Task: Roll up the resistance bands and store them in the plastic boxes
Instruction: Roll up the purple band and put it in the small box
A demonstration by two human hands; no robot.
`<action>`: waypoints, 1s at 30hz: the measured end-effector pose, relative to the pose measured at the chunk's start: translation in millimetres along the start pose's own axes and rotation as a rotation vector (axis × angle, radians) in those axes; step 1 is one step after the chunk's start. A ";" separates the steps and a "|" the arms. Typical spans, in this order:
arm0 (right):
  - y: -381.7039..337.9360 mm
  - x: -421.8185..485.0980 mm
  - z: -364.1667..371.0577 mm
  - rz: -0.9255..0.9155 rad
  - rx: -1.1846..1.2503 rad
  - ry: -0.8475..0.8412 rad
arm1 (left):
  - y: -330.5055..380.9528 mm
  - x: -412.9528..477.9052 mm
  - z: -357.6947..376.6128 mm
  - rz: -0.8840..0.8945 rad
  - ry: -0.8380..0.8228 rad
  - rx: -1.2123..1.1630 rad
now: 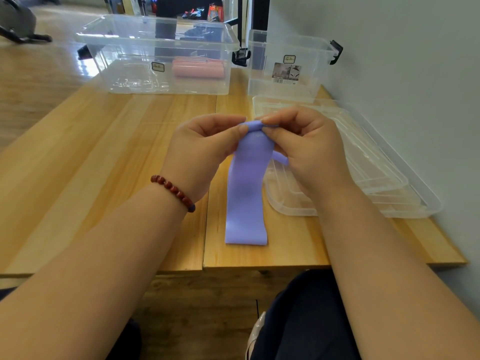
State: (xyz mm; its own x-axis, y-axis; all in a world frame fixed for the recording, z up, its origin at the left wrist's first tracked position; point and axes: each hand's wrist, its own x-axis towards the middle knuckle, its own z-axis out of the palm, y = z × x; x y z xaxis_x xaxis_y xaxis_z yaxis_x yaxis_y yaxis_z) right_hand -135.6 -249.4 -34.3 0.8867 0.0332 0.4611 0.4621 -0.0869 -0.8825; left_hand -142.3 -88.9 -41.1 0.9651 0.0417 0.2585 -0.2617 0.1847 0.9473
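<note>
Purple resistance band (246, 198) is hanging from both hands above the middle of the desk (104, 152). Its top end is bunching into a small fold and its flat lower end is lying on the wood close to the near edge. The left hand (200, 152) is pinching the left side of that fold between thumb and forefinger. The right hand (306, 152) is pinching the right side the same way, so the two sets of fingertips are nearly meeting over the band. A short curl of the band is poking out beside the right palm. A bracelet (172, 190) of dark red beads is sitting on the left wrist.

At the far side of the desk a large clear box (124, 74) is standing open, with pink rolled bands (197, 70) lying inside it toward its right end. Just to its right, a smaller clear box (259, 74) with black latches is standing open close to the wall (415, 74). Two clear lids (389, 183) are lying stacked on the desk to the right of the purple band, between it and the wall.
</note>
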 end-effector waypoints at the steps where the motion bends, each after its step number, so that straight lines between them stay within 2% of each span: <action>1: 0.0 -0.5 0.2 -0.005 0.008 -0.003 | -0.1 0.0 0.3 0.003 -0.003 0.010; 8: -3.7 -1.5 -0.4 0.035 -0.022 -0.051 | -0.6 0.2 -0.9 0.060 0.016 0.083; 11: -4.5 -1.5 0.1 0.019 -0.085 -0.017 | 0.2 -0.9 0.3 0.073 -0.003 0.110; 18: -0.3 -2.1 -0.6 -0.044 -0.098 0.014 | -0.1 -0.7 1.4 -0.032 -0.068 0.042; 24: 1.5 -1.9 -2.0 -0.136 -0.190 0.013 | 0.9 -0.4 2.1 -0.039 -0.039 0.011; 30: 1.2 -2.3 -2.3 -0.112 -0.126 -0.033 | 2.4 -0.7 1.4 -0.023 -0.045 -0.022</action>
State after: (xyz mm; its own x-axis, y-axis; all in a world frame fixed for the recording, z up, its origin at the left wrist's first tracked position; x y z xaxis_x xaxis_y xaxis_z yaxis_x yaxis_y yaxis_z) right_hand -137.2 -251.8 -36.2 0.8305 0.0823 0.5509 0.5551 -0.2051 -0.8061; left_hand -143.6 -89.9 -38.8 0.9695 -0.0067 0.2450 -0.2383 0.2065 0.9490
